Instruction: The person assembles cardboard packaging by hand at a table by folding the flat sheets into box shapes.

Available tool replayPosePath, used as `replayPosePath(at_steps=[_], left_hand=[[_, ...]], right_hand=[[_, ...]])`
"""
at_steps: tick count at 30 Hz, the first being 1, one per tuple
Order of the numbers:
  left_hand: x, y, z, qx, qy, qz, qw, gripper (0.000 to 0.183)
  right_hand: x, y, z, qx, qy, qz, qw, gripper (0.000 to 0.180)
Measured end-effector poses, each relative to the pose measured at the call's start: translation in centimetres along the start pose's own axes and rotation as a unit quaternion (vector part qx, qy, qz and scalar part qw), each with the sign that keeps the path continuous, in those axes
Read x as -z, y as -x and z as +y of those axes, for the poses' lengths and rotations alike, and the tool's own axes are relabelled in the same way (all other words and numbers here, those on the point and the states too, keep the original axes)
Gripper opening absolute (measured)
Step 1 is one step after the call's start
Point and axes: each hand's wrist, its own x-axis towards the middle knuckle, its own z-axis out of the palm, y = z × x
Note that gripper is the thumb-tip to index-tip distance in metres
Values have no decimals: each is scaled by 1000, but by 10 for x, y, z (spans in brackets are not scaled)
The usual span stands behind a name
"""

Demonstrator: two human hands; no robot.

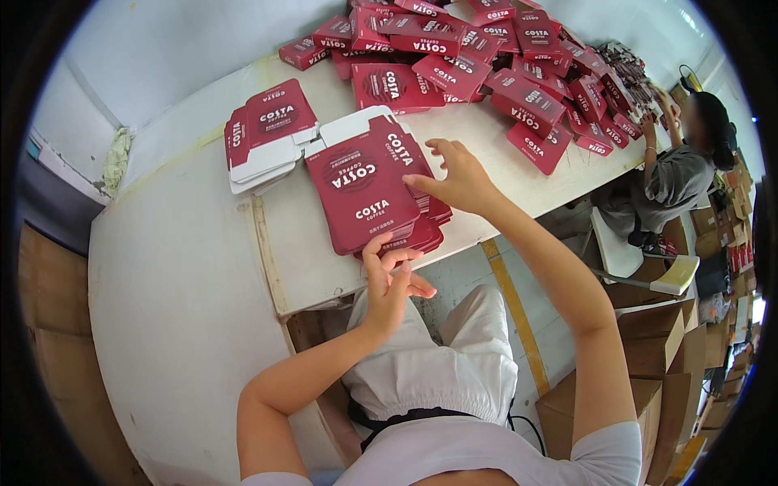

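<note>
Flat, unfolded red Costa Coffee cartons lie in a stack (364, 188) on the white table before me. My left hand (389, 285) is at the stack's near edge, its fingers apart and nothing gripped; whether a fingertip touches the cartons I cannot tell. At the stack's right side, my right hand (456, 176) is spread, thumb beside the upper cartons and holding nothing. A second, smaller stack of flat cartons (273, 121), with white flaps showing, lies to the left of the first.
Folded red boxes (425, 36) are heaped along the table's far side. A co-worker (681, 164) sits at the right by a pile of small dark items (626, 73). Open cardboard boxes (656, 340) stand on the floor at right. A seam crosses the white table (182, 291).
</note>
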Motion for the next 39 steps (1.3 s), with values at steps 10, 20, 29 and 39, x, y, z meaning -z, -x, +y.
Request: replayPosePath(at_steps=[10, 20, 29, 39], left_hand=[[1, -1, -5, 31, 31, 32, 999, 38], [3, -4, -1, 47, 41, 23, 998, 34], [5, -3, 0, 89, 63, 14, 994, 52], [4, -5, 2, 119, 86, 40, 988, 56]], right_hand=[[-26, 6, 20, -34, 8, 21, 999, 51], [-5, 21, 16, 115, 279, 124, 945, 36], [-14, 38, 16, 125, 298, 95, 941, 36], [-15, 35, 12, 178, 59, 165, 968, 41]])
